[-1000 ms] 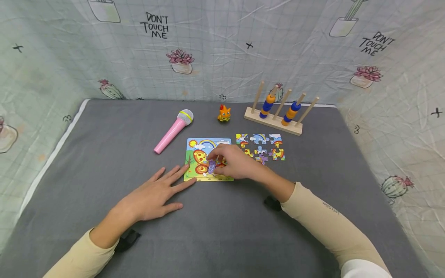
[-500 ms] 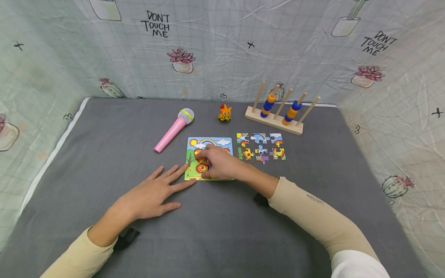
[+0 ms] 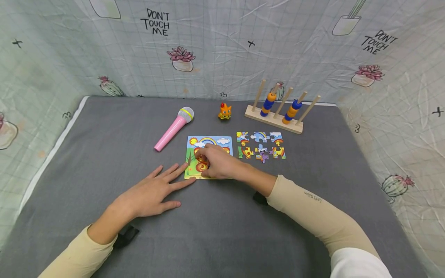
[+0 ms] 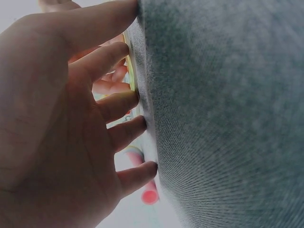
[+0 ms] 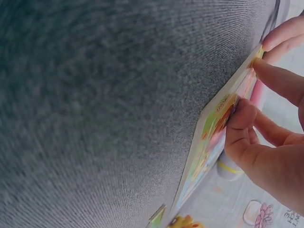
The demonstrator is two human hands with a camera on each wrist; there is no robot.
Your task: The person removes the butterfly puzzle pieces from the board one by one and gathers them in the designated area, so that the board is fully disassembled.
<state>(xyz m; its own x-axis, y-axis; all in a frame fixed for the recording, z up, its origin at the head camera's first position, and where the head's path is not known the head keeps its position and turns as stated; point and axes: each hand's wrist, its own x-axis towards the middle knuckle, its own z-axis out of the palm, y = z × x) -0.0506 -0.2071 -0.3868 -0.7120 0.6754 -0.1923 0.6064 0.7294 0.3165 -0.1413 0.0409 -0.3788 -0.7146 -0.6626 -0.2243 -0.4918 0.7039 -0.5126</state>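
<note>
A butterfly jigsaw puzzle board lies flat on the grey cloth. My left hand rests palm down with spread fingers, two fingertips touching the board's left edge. In the left wrist view, the left hand's straight fingers meet the cloth. Over the board's lower left part is my right hand, its fingers bent and thumb apart from them. The right wrist view shows the right thumb and bent fingers touching the board; whether they pinch a piece is hidden. Several loose puzzle pieces lie in two rows right of the board.
Behind the board lie a pink toy microphone and a small orange animal figure. A wooden peg stand with blue and orange beads stands at the back right. Patterned fabric hangs behind the grey table surface.
My right hand has shifted left over the board, from its middle to its lower left, then nearly stopped. The left hand and loose pieces have kept their places.
</note>
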